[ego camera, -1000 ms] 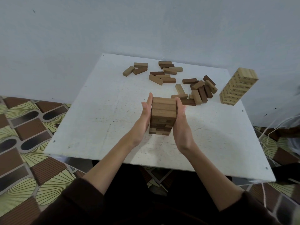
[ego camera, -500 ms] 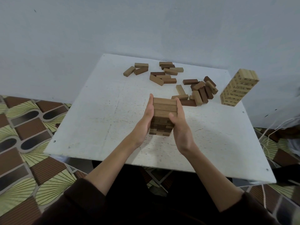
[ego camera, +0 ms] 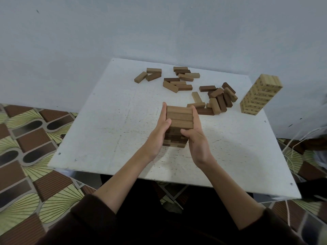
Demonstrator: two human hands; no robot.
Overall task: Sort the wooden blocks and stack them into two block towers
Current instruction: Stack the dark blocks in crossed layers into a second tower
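Both hands flat — flanking brown tower (ego camera: pixel 179 119); thumbs inward

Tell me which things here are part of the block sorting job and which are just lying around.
Part of the job:
brown tower, pressed between left hand and right hand
loose blocks scattered behind it
pale tower near the right edge

Just lying about:
white cords beside the table
patterned floor

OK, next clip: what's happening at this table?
A person is squaring up a brown block tower near the middle of the white table, left hand and right hand pressed flat against its sides. A pale tower stands at the right edge. Loose brown blocks lie scattered behind, not yet stacked.
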